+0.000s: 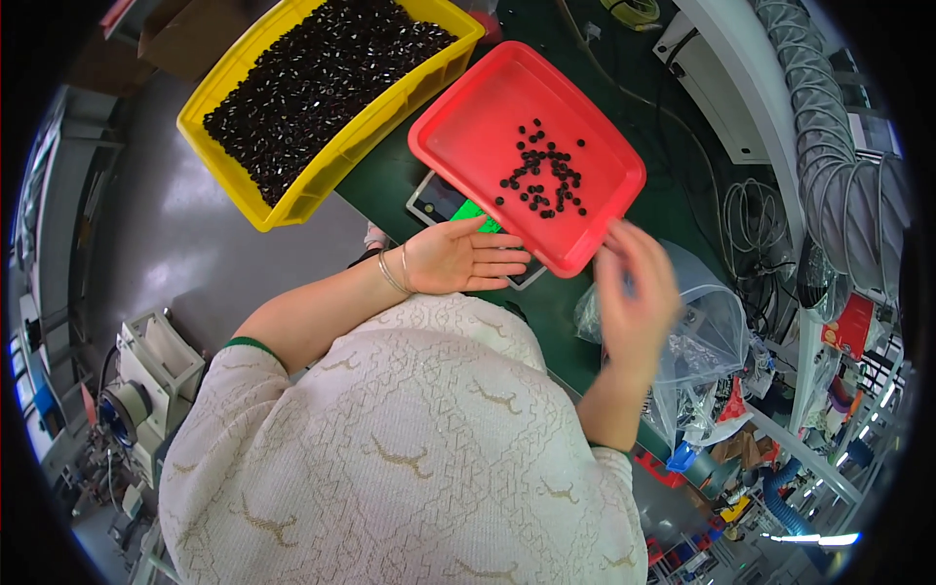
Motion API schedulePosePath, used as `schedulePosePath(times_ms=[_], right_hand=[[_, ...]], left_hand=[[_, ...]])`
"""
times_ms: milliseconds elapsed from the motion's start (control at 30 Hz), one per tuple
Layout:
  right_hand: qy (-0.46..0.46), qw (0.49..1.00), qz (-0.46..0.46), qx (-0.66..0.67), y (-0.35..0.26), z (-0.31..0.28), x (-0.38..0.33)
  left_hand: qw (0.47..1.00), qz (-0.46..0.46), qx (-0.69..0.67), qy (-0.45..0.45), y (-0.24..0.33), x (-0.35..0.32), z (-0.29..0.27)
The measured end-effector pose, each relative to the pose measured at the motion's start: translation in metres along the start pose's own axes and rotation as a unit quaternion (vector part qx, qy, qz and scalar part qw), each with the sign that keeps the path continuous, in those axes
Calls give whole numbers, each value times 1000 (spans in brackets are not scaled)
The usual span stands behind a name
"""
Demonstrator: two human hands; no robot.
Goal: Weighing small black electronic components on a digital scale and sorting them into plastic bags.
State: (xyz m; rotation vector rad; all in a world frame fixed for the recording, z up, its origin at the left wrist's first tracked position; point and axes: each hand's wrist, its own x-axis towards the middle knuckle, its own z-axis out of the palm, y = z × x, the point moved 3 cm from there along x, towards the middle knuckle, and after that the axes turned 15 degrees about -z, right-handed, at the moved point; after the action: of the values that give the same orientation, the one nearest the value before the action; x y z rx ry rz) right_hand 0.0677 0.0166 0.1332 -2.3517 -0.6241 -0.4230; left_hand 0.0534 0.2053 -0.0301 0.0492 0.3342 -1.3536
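Observation:
A red tray (478, 112) sits tilted toward the right, with several small black round pieces (546, 161) scattered over its floor. My left hand (456, 258) lies palm up beside the tray's near edge, fingers stretched out and holding nothing. At the tray's near right corner is my right hand (639, 297), smeared by motion. Its fingertips are at or very near the rim; whether they grip it I cannot make out. Partly under the tray shows a device with a dark panel (436, 198) and a bright green lit display (475, 216).
A yellow bin (285, 210) heaped with small black pieces (322, 83) stands left of the tray. The green table (378, 175) runs beneath. Clear plastic bags (697, 331) lie to the right, near coiled cables (756, 216) and a ribbed grey duct (814, 127).

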Motion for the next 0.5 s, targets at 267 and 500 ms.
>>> schedulePosePath(times_ms=[267,500], right_hand=[[-336,896,232,-173,116,-97,-49],[-489,836,218,-121,259,9,-122]], left_hand=[[1000,-11,19,0,0,-3,3],[997,-27,60,-36,-2,-1,1]])
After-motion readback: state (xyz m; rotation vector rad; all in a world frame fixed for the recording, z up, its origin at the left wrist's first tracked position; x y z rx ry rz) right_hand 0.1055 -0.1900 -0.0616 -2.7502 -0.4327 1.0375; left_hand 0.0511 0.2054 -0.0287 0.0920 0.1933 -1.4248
